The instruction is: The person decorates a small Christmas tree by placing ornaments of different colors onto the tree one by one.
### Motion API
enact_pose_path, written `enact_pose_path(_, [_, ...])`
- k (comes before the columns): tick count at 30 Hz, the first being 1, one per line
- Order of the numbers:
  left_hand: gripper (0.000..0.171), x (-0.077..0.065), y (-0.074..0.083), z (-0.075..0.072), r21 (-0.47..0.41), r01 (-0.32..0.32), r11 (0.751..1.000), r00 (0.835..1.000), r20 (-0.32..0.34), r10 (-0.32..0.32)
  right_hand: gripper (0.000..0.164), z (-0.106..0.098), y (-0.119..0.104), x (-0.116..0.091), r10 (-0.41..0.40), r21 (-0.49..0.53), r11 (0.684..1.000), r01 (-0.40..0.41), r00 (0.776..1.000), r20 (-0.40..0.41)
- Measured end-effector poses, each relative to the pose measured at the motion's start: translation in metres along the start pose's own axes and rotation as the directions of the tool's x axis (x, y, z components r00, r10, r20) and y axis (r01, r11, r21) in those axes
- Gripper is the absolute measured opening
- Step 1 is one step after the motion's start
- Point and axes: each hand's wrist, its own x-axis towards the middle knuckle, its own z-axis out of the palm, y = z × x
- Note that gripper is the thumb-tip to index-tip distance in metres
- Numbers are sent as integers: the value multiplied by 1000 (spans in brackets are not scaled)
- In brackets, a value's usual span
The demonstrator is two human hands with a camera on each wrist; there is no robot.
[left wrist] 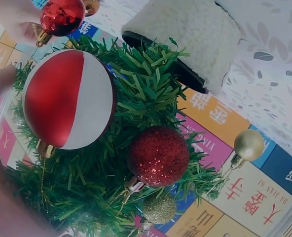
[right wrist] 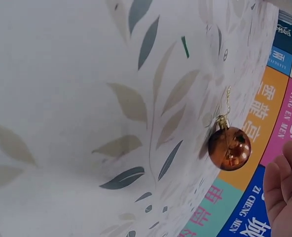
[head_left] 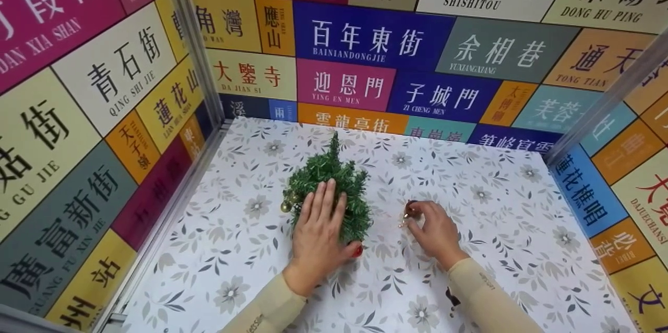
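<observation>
A small green artificial Christmas tree (head_left: 334, 166) is on the table, its tip toward the far wall. My left hand (head_left: 318, 228) rests flat over it, fingers straight. In the left wrist view its branches carry a red-and-white bauble (left wrist: 69, 98), a glittery red bauble (left wrist: 159, 156) and small gold baubles (left wrist: 248, 145). A shiny red bauble (left wrist: 62, 17) hangs at the top left. The tree's base is wrapped in white fleece (left wrist: 195, 39). My right hand (head_left: 433, 228) is right of the tree, fingers loosely bent. Beside its fingers a copper bauble (right wrist: 230, 148) with a gold loop lies on the table.
A white tablecloth (head_left: 235, 249) printed with grey leaves and flowers covers the table. Colourful sign-panel walls (head_left: 344, 85) stand at the back and both sides. A small green scrap (right wrist: 185, 47) lies on the cloth. Something small and dark shows beside the right sleeve (head_left: 485, 296).
</observation>
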Motion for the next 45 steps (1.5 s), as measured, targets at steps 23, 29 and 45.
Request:
enact_pose_path(23, [99,-9,-23,-11,-15,-58,998,997,56,59,31,0,16,17,58,-36,998,-57,998,38])
enact_pose_path(29, [98,-7,-27,-10,-57,-93,994,995,25,94,36,-2,21,21,70,-53,996,-66,994,84])
enact_pose_path(45, [96,-7,-50,-2,-145,-202,969,979,-38,198,50,0,37,24,58,-95,995,-35,968,242])
